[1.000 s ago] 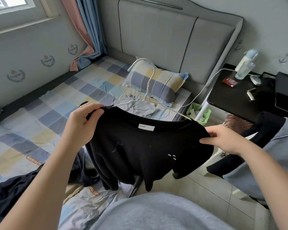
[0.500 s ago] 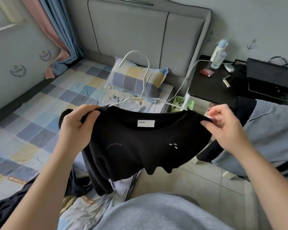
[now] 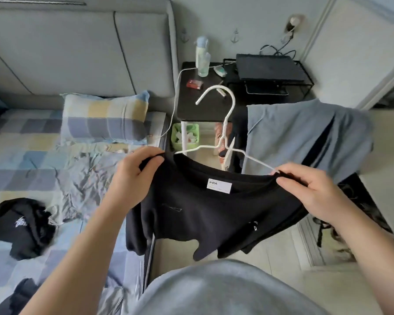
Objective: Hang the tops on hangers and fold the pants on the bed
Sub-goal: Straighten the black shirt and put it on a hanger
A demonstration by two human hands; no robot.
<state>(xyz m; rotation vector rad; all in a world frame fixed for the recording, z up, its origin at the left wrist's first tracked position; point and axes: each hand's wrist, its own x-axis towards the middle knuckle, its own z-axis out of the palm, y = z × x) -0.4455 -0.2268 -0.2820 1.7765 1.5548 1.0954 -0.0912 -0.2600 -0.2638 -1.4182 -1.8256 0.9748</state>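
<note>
The black top [image 3: 214, 214] is held up in the air just off the side edge of the bed [image 3: 21, 155], over the floor, its neck opening uppermost and its label showing. A white hanger [image 3: 225, 126] sits in the neck, hook standing clear above; the arm nearer the bed disappears under the cloth, while the far arm is bare down to the fingers. The left hand [image 3: 134, 176], on the bed side, has its fingers curled round one shoulder of the top. The right hand [image 3: 309, 189], away from the bed, pinches the other shoulder between thumb and fingers.

This looks like the hanging step, nearly finished for this top. The next move likely calls for drawing the far shoulder over the bare arm until the top sits evenly, then taking the hook.

A dark bundled garment [image 3: 23, 226] lies on the bed, and a grey-blue garment [image 3: 305, 133] is draped well away from it.
</note>
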